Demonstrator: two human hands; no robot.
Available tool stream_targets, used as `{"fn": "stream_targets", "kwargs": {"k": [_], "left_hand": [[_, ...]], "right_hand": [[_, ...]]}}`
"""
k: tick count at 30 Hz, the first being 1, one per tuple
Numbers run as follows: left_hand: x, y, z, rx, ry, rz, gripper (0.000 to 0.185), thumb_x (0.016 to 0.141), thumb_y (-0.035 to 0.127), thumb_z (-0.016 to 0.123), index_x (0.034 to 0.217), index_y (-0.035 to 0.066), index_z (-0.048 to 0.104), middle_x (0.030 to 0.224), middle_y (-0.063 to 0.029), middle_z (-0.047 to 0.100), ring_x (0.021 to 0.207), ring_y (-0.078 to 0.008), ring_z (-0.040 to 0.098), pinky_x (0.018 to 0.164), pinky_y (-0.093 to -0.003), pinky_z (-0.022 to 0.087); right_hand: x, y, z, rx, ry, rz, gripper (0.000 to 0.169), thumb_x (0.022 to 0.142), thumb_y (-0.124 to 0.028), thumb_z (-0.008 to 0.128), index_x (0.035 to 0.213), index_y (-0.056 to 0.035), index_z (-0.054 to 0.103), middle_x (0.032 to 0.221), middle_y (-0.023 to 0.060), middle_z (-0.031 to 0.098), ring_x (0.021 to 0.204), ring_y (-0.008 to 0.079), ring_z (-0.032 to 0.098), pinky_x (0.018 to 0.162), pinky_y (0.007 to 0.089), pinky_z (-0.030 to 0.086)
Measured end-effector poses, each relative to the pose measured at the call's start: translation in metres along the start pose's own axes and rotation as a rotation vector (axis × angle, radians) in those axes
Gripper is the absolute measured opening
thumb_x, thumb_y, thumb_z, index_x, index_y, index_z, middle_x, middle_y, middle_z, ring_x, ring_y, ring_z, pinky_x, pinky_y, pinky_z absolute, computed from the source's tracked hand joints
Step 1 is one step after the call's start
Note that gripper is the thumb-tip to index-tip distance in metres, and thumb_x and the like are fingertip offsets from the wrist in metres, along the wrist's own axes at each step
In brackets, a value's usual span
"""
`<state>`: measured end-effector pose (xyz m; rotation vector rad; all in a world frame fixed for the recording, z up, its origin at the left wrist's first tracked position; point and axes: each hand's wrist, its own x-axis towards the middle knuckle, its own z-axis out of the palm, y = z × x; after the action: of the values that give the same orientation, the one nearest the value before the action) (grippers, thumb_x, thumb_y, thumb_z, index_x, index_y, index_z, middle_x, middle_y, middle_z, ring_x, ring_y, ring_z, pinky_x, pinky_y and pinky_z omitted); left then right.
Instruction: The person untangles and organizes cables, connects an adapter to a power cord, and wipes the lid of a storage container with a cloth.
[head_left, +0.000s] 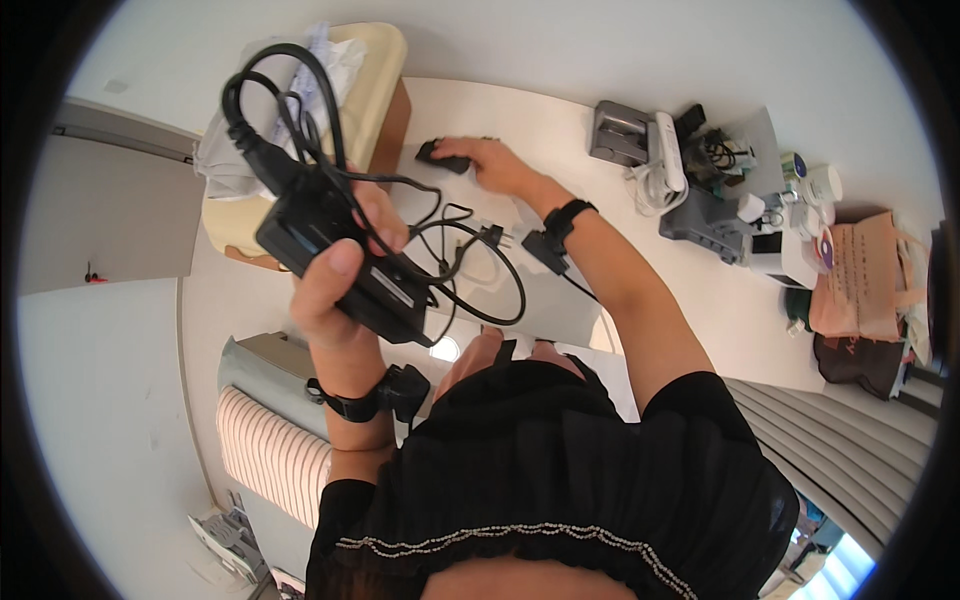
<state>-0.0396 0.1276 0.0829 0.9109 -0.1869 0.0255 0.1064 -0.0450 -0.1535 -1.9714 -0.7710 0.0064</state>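
Note:
My left hand (337, 285) grips a black power adapter (352, 266), raised close to the camera. A thick black cord (289, 52) is plugged into the adapter's upper end and loops over it. More black cable hangs in coils to the right, with a pronged plug (495, 237) among them. On the white desk (517, 112), my right hand (491, 161) has its fingers over a small black object (448, 159), whose exact kind I cannot make out. Black straps with small devices circle my left wrist (360, 405) and right wrist (562, 225).
A cream-topped bin (382, 52) holding grey cloth and white plastic stands at the left. Along the desk's right side are a grey device (619, 133), a white power strip (670, 150), bottles and jars (821, 184), and a pink paper bag (855, 277). A striped pillow (274, 450) lies lower left.

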Motion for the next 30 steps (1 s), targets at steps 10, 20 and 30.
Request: {"fn": "stream_targets", "kwargs": {"k": [10, 20, 30], "left_hand": [[0.032, 0.034, 0.026, -0.058, -0.075, 0.088, 0.046, 0.085, 0.017, 0.057, 0.120, -0.010, 0.044, 0.094, -0.0095, 0.050, 0.080, -0.0144, 0.046, 0.075, -0.0282, 0.041], [0.082, 0.015, 0.064, -0.060, -0.191, 0.102, 0.024, 0.086, 0.006, 0.061, 0.105, -0.006, 0.052, 0.094, -0.0092, 0.051, 0.085, -0.0156, 0.050, 0.081, -0.0302, 0.041], [0.095, -0.021, 0.068, 0.049, -0.100, 0.065, 0.019, 0.083, 0.013, 0.068, 0.094, -0.002, 0.062, 0.081, -0.0089, 0.062, 0.076, -0.0197, 0.060, 0.072, -0.0291, 0.048]], "right_hand": [[-0.138, -0.074, -0.027, 0.157, -0.148, 0.194, 0.064, 0.061, 0.022, 0.041, 0.116, -0.0016, 0.065, 0.128, 0.0127, 0.061, 0.126, 0.0306, 0.052, 0.107, 0.0374, 0.039], [-0.106, 0.006, -0.042, -0.215, 0.565, 0.229, 0.062, 0.068, 0.018, 0.042, 0.121, -0.0088, 0.062, 0.131, 0.0146, 0.057, 0.126, 0.0315, 0.050, 0.104, 0.0375, 0.042], [-0.179, -0.091, 0.027, 0.163, -0.056, -0.026, 0.065, 0.060, 0.019, 0.046, 0.114, -0.0111, 0.067, 0.131, 0.0097, 0.059, 0.129, 0.0282, 0.048, 0.114, 0.0405, 0.033]]}}
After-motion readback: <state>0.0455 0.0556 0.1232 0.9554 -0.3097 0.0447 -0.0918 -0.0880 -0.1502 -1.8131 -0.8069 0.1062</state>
